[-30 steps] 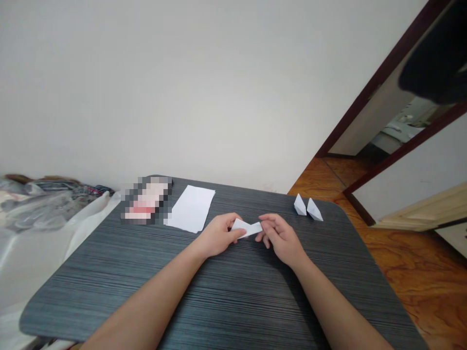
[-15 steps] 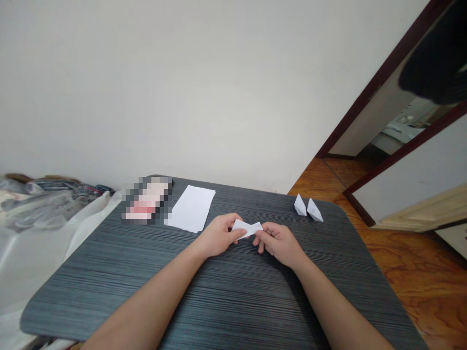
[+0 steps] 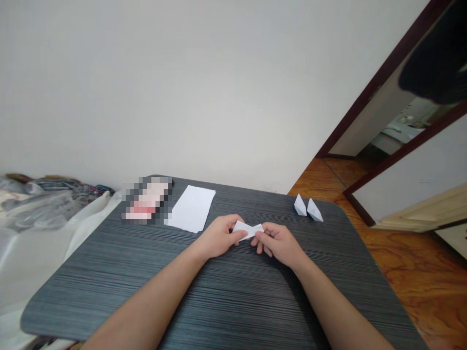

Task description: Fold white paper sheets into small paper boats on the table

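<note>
A small folded white paper (image 3: pixel 242 226), with a V-shaped notch along its upper edge, is held between my two hands above the table. My left hand (image 3: pixel 220 236) pinches its left end, thumb on the near face and fingers behind. At the other end, my right hand (image 3: pixel 278 243) grips it between thumb and fingers, with its lower fingers loosely curled. Two folded white paper boats (image 3: pixel 300 206) (image 3: pixel 314 210) stand side by side toward the far right of the table. Part of the held paper is covered by my thumbs.
On the dark wood-grain table (image 3: pixel 233 301), a stack of white paper sheets (image 3: pixel 191 209) lies left of my hands. Farther left is a blurred-out flat object (image 3: pixel 148 201). Plastic-covered items (image 3: pixel 54 209) lie beyond the left edge. A wall rises behind; a doorway stands at right.
My hands have barely moved. The folded paper sits very slightly lower, and its notch has shifted a little to the right.
</note>
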The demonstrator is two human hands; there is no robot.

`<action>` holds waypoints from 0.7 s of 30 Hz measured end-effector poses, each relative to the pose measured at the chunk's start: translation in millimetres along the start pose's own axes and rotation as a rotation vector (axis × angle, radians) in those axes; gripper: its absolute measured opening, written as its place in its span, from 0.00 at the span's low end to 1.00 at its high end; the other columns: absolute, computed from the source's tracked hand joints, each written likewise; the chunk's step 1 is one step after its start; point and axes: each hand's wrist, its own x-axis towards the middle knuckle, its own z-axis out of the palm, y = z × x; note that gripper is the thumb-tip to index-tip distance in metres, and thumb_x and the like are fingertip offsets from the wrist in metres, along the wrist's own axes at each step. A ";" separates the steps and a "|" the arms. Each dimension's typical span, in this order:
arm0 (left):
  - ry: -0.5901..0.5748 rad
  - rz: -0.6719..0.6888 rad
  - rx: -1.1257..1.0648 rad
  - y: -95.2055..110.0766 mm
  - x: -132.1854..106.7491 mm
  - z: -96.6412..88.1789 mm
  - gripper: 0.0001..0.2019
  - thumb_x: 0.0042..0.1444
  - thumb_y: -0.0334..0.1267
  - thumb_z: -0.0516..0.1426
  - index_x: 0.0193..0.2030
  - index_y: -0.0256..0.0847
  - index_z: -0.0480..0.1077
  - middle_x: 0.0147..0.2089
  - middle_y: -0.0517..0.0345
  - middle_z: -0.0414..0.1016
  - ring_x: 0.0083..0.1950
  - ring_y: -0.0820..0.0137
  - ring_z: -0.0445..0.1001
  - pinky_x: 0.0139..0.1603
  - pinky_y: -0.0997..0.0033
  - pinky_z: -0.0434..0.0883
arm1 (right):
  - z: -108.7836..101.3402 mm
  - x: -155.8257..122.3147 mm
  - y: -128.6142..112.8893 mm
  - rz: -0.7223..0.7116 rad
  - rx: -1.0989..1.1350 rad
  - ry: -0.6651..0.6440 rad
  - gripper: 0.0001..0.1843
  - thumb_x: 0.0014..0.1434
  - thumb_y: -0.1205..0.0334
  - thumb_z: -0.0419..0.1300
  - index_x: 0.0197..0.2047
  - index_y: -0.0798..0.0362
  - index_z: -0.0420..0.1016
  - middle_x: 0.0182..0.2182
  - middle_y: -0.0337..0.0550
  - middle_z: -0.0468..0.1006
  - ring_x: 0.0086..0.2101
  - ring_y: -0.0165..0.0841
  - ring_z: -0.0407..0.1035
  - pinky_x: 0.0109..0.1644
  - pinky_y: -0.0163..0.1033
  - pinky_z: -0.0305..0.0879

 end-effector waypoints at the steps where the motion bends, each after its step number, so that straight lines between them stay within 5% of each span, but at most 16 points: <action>1: 0.000 0.000 -0.001 0.3 0.0 0.1 0.07 0.53 0.39 0.55 0.35 0.37 0.68 0.23 0.62 0.68 0.25 0.75 0.65 0.25 0.78 0.60 | -0.3 -0.1 -0.1 0.000 0.004 -0.005 0.14 0.59 0.56 0.54 0.29 0.57 0.72 0.18 0.38 0.73 0.13 0.22 0.55 0.17 0.29 0.50; 21: -0.030 0.014 0.005 1.3 -0.9 1.7 0.08 0.53 0.39 0.55 0.35 0.37 0.68 0.23 0.62 0.68 0.25 0.75 0.65 0.25 0.78 0.59 | 3.4 2.3 6.8 0.003 -0.009 -0.004 0.10 0.57 0.59 0.55 0.29 0.57 0.70 0.23 0.43 0.77 0.16 0.24 0.65 0.15 0.27 0.54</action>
